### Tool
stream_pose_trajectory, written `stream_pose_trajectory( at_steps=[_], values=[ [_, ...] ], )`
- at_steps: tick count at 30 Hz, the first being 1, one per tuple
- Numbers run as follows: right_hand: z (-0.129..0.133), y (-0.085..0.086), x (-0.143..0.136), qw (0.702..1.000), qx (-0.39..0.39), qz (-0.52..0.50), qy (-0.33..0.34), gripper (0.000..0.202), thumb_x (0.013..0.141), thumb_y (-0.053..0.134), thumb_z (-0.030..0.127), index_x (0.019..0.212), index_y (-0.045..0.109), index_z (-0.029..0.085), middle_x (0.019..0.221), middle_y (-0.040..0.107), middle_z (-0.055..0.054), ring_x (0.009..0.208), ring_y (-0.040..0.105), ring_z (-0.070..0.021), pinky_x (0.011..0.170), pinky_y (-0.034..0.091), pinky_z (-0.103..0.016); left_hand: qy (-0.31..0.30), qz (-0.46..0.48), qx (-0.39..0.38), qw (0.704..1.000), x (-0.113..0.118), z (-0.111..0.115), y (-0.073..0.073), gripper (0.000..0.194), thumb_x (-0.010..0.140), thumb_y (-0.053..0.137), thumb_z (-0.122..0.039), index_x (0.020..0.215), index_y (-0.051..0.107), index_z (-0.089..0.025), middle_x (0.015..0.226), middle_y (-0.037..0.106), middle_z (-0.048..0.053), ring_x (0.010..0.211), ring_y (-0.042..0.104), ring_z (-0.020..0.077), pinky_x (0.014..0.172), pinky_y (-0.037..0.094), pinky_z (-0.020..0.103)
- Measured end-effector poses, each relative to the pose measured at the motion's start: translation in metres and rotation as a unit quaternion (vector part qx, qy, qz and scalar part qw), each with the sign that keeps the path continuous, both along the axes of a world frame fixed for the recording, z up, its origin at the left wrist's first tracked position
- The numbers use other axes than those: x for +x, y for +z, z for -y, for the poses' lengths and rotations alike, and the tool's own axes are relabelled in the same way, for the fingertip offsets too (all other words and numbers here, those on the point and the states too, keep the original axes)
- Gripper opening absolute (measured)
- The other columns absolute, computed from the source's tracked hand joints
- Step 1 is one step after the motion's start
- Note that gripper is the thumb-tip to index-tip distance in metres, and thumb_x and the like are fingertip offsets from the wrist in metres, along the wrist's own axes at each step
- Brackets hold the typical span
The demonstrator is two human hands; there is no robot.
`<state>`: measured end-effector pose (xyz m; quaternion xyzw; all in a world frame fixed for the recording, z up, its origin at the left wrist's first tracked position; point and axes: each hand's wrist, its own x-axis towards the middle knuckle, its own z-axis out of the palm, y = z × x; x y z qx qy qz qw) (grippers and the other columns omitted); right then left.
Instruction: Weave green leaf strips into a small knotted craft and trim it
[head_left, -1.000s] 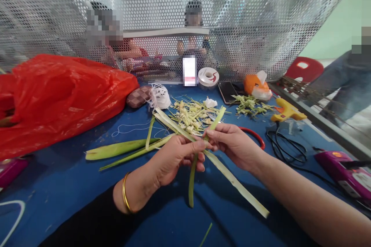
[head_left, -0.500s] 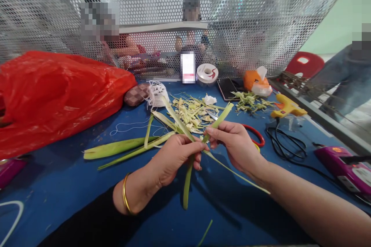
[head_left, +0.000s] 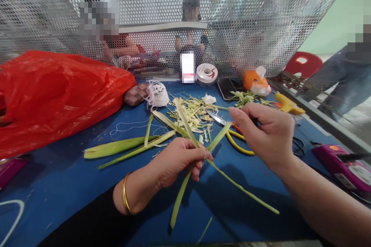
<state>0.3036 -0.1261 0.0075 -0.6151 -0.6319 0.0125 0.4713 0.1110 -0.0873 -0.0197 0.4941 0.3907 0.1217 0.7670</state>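
My left hand (head_left: 182, 156) pinches several crossed green leaf strips (head_left: 219, 136) between thumb and fingers, above the blue table (head_left: 145, 216). One thin twisted strip (head_left: 245, 191) runs down to the right from the pinch. My right hand (head_left: 262, 133) is raised to the right of the strips, apart from them, its fingers curled in; whether it holds anything small is hidden. Scissors (head_left: 239, 141) with yellow and red handles lie behind it, partly covered. Leaf scraps (head_left: 191, 112) are heaped beyond my hands. Long green leaves (head_left: 116, 148) rest to the left.
A red plastic bag (head_left: 58, 100) fills the left side. Behind are white string (head_left: 158, 94), a ribbon roll (head_left: 206, 74), a phone (head_left: 226, 88) and an orange tissue pack (head_left: 256, 82). A yellow glue gun (head_left: 286, 104) and purple power strip (head_left: 342, 166) sit right. People are beyond the mesh.
My right hand has let go of the leaf strip and moved right and up. The strips in my left hand have swung slightly, and more of the scissors now shows.
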Motion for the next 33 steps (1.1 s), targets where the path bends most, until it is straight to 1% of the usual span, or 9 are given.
stream_pose_trajectory(
  at_steps=[2,4,6,7,11,17,22,26,33],
  values=[
    [0.000,-0.002,-0.005,0.998,-0.006,0.033,0.049,0.022,0.086,0.065,0.035,0.070,0.067,0.020,0.068,0.061,-0.003,0.064,0.054,-0.0166,0.060,0.039,-0.030,-0.017,-0.007,0.004,1.000,0.001,0.002,0.000,0.012,0.073,0.066,-0.022,0.070,0.071,-0.012,0.048,0.052,-0.004,0.038,0.048,0.0070,0.041,0.043,0.020],
    [-0.001,-0.008,-0.013,0.978,-0.104,0.015,0.183,0.009,0.082,0.069,0.030,0.079,0.071,0.021,0.083,0.068,-0.005,0.077,0.060,-0.0190,0.069,0.044,-0.031,-0.037,-0.008,0.008,0.999,0.002,0.005,0.000,0.012,0.072,0.065,-0.021,0.069,0.071,-0.012,0.047,0.052,-0.004,0.038,0.048,0.0076,0.041,0.044,0.021],
    [-0.003,-0.015,-0.020,0.934,-0.217,-0.068,0.277,0.011,0.082,0.066,0.025,0.073,0.069,0.020,0.077,0.067,-0.002,0.073,0.061,-0.0165,0.067,0.045,-0.028,-0.051,-0.007,0.006,0.999,0.003,0.008,-0.001,0.011,0.070,0.065,-0.020,0.068,0.071,-0.011,0.046,0.052,-0.004,0.037,0.049,0.0079,0.041,0.044,0.021],
    [-0.003,-0.019,-0.024,0.920,-0.246,-0.117,0.283,0.014,0.082,0.065,0.024,0.068,0.067,0.020,0.071,0.065,0.000,0.069,0.059,-0.0150,0.064,0.045,-0.027,-0.055,-0.007,0.003,0.998,0.004,0.009,-0.002,0.010,0.069,0.065,-0.020,0.068,0.071,-0.011,0.046,0.052,-0.004,0.037,0.049,0.0079,0.042,0.044,0.020],
    [-0.002,-0.026,-0.032,0.916,-0.239,-0.246,0.209,0.022,0.078,0.065,0.025,0.058,0.059,0.018,0.059,0.056,0.002,0.058,0.050,-0.0120,0.054,0.040,-0.025,-0.059,-0.006,-0.012,0.998,0.004,0.010,-0.003,0.012,0.071,0.066,-0.022,0.073,0.072,-0.012,0.049,0.056,-0.002,0.041,0.055,0.0092,0.045,0.047,0.021],
    [0.002,-0.031,-0.040,0.920,-0.223,-0.281,0.158,0.026,0.077,0.064,0.029,0.055,0.052,0.020,0.053,0.051,0.004,0.051,0.045,-0.0112,0.048,0.036,-0.025,-0.073,-0.011,-0.025,0.997,0.002,0.010,-0.005,0.014,0.072,0.068,-0.024,0.076,0.073,-0.012,0.052,0.061,0.000,0.041,0.056,0.0092,0.046,0.048,0.021],
    [0.002,-0.032,-0.041,0.926,-0.212,-0.275,0.146,0.026,0.078,0.064,0.026,0.056,0.052,0.020,0.054,0.052,0.004,0.050,0.047,-0.0101,0.045,0.039,-0.023,-0.072,0.015,-0.036,0.997,0.002,0.009,-0.004,0.020,0.073,0.073,-0.032,0.075,0.074,-0.011,0.053,0.061,0.000,0.041,0.056,0.0085,0.044,0.046,0.019],
    [0.001,-0.032,-0.039,0.887,-0.245,-0.358,0.162,0.024,0.079,0.065,0.033,0.062,0.053,0.021,0.053,0.049,0.006,0.033,0.044,-0.0081,0.028,0.035,-0.021,-0.054,0.036,-0.034,0.997,0.001,0.007,-0.004,0.039,0.083,0.062,-0.047,0.074,0.074,-0.011,0.053,0.061,0.002,0.041,0.056,0.0087,0.044,0.045,0.018],
    [0.004,-0.032,-0.040,0.884,-0.243,-0.362,0.171,0.025,0.081,0.064,0.030,0.062,0.051,0.021,0.050,0.049,0.007,0.028,0.046,-0.0073,0.023,0.033,-0.018,-0.078,0.016,-0.026,0.996,0.000,0.006,-0.004,0.029,0.081,0.065,-0.038,0.082,0.076,-0.010,0.060,0.066,0.004,0.043,0.057,0.0086,0.046,0.045,0.018]
  ],
)
